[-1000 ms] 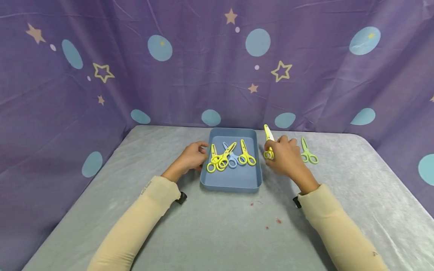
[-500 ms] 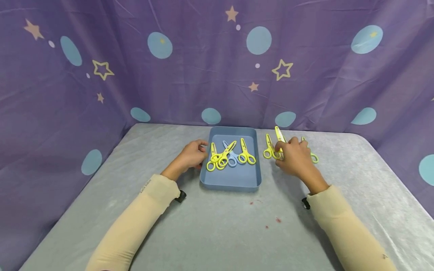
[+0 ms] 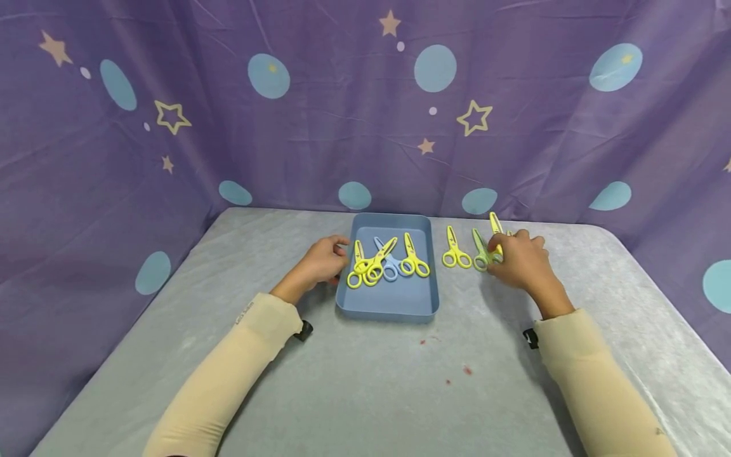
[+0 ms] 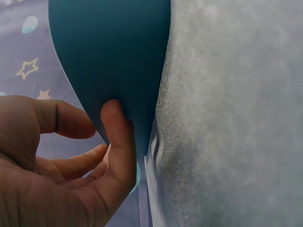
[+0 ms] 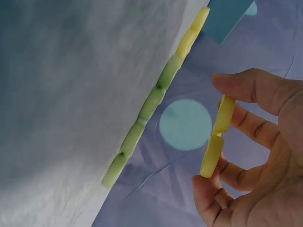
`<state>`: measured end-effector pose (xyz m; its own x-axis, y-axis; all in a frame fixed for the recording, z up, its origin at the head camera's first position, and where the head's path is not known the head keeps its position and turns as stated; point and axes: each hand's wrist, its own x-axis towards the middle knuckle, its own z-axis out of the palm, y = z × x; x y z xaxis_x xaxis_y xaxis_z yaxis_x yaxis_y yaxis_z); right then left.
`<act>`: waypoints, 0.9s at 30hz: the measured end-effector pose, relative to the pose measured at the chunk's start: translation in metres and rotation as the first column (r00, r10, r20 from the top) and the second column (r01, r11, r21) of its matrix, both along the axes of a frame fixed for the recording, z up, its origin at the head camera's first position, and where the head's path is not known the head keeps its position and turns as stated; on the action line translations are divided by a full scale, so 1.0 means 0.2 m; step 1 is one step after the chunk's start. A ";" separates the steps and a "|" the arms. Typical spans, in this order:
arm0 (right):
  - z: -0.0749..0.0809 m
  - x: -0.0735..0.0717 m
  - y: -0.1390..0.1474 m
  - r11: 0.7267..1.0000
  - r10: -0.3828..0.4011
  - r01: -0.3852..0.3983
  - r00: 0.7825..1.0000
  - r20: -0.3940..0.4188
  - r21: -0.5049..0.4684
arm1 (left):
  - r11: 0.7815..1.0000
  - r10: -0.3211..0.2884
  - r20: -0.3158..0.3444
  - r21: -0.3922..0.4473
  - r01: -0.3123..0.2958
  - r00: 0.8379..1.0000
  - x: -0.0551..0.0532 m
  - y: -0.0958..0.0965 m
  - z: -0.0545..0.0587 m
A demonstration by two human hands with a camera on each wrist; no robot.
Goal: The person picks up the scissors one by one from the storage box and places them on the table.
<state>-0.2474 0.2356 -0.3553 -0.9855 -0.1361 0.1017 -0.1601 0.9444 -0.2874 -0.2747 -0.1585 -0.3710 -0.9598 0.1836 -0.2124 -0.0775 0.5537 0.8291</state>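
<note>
In the head view, my right hand [image 3: 522,260] pinches a pair of yellow scissors [image 3: 495,223] by the handles, blades pointing away. The right wrist view shows the handle edges of these yellow scissors [image 5: 224,116] between thumb and fingertips, apart from the table. Just left of that hand lie green scissors [image 3: 480,252], then yellow scissors [image 3: 451,244]. More green scissors [image 3: 510,233] are mostly hidden behind it. My left hand [image 3: 323,259] grips the left side of a blue tray [image 3: 388,315], one digit against its outer wall [image 4: 113,56], other fingers at the rim.
Inside the tray lie several scissors: yellow scissors [image 3: 414,260] at its right, overlapping yellow scissors [image 3: 379,259] at its left, and light blue scissors [image 3: 390,273] partly under them. A grey cloth covers the table [image 3: 371,393]. A purple curtain [image 3: 320,146] hangs behind.
My right hand has moved right with the yellow scissors, past the loose yellow scissors and the first green pair, which now show on the table. The left hand stays at the tray.
</note>
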 end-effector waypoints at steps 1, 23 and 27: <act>0.00 0.00 0.02 1.000 -0.003 0.003 1.000 0.013 -0.006 | 1.000 -0.002 0.001 0.001 0.002 1.000 0.00 0.00 0.00; 0.04 -0.08 0.41 0.997 -0.050 0.041 0.985 0.162 0.059 | 1.000 0.000 0.014 0.011 0.000 1.000 -0.01 -0.01 0.00; 0.03 -0.12 0.45 0.996 -0.031 0.015 0.980 0.198 0.083 | 1.000 0.002 0.017 0.001 -0.002 1.000 0.00 -0.01 0.01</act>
